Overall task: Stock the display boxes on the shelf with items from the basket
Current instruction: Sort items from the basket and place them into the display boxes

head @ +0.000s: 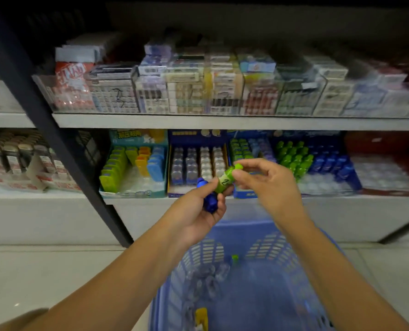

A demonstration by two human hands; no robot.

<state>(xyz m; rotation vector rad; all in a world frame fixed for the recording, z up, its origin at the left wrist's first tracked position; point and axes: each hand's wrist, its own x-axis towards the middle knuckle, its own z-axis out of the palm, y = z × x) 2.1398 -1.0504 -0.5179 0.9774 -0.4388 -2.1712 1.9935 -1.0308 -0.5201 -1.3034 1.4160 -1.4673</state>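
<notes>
Here both hands pinch one green bottle.

Glossy plastic green bottle, perforated matt plastic basket, cardboard display boxes

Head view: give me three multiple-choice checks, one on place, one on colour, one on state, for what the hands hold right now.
1. Where is the basket?
A. On the upper shelf
B. On the floor below the hands
C. Left of the black post

2. What colour is the bottle that both hands grip?
A. Green
B. Red
C. White

3. What is the left hand doing?
A. Hanging empty
B. Resting in the basket
C. Holding a blue bottle too

Key: B, it sits under the forearms; A, the green bottle spans left hand and right hand; C, the blue bottle lies in its palm.
</notes>
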